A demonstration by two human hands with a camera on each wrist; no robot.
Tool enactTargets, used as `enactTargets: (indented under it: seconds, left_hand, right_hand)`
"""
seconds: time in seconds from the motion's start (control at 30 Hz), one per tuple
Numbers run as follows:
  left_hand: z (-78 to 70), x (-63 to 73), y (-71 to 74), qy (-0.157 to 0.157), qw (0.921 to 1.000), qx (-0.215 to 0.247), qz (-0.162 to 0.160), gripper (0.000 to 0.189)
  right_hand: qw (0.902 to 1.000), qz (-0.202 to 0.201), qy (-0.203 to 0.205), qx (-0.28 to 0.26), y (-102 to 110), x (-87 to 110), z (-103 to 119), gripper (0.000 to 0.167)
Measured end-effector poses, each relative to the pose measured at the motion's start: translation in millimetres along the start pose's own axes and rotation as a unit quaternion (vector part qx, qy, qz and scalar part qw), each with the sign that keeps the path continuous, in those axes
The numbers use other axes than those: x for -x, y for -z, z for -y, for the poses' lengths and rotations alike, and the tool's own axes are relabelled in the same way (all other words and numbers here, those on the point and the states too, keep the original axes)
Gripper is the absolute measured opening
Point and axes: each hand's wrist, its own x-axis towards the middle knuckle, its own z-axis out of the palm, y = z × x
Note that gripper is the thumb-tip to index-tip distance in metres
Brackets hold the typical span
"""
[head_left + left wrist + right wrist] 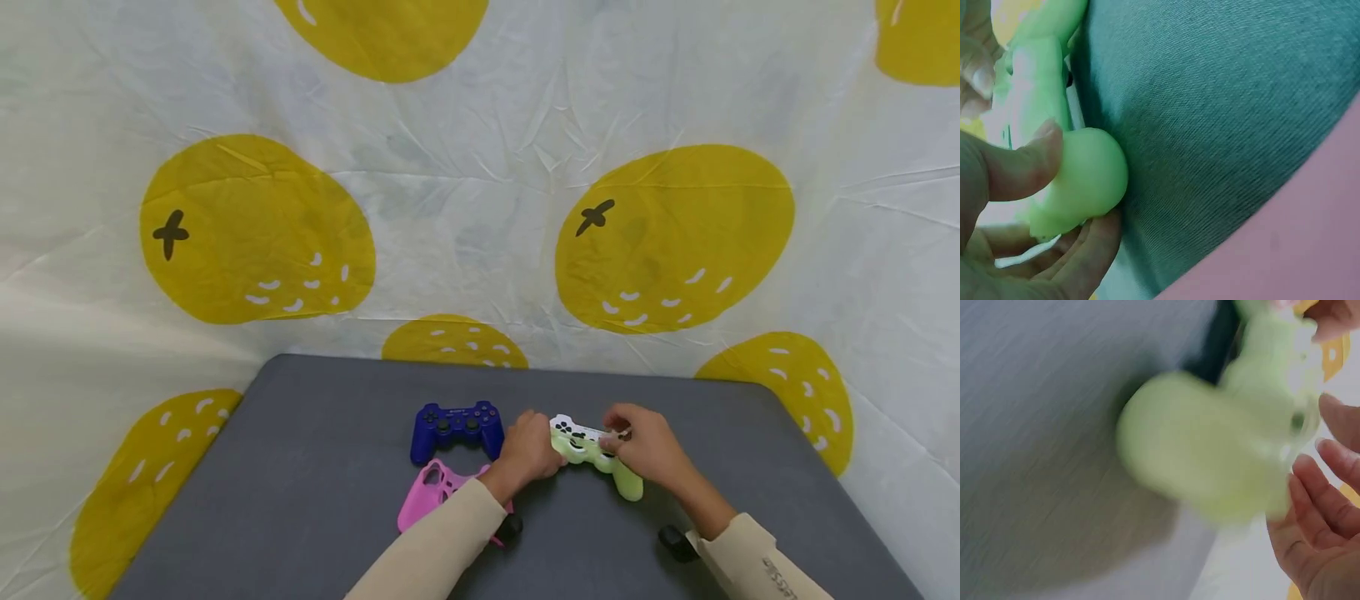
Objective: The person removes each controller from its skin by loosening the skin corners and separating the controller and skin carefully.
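A white game controller (586, 432) wears a light green silicone cover (630, 483) over its lower part. My left hand (531, 446) grips its left handle, the thumb (1029, 164) pressed on the green cover and the fingers curled underneath. At the controller's right side is my right hand (651, 444), its thumb and forefinger pinching at the cover's upper edge. In the right wrist view, the covered right handle (1179, 437) juts out free of the fingers (1319, 506). The white face with its buttons shows in the head view.
A dark blue game controller (457, 423) lies left of my left hand on the grey table (322, 467). Nearer, a pink silicone cover (427, 498) is partly hidden by my left forearm. A white curtain (465, 242) with yellow fruit prints hangs behind the table.
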Motion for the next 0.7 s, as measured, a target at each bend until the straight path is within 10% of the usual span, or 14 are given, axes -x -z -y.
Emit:
enactTargets:
  seconds: [0.43,0.7]
  left_hand:
    - [2.7,6.3,-14.6,-0.042,0.9855,0.098,-0.133,0.046]
    - [6.9,-0.4,-10.3,-0.024,0.9873,0.105,-0.117,0.045]
  right_hand:
    - [0.9977,-0.021,0.027,0.058,-4,24.4,-32,0.057]
    - [0.995,-0.064,0.034,0.07,-6,26.9,-30,0.044]
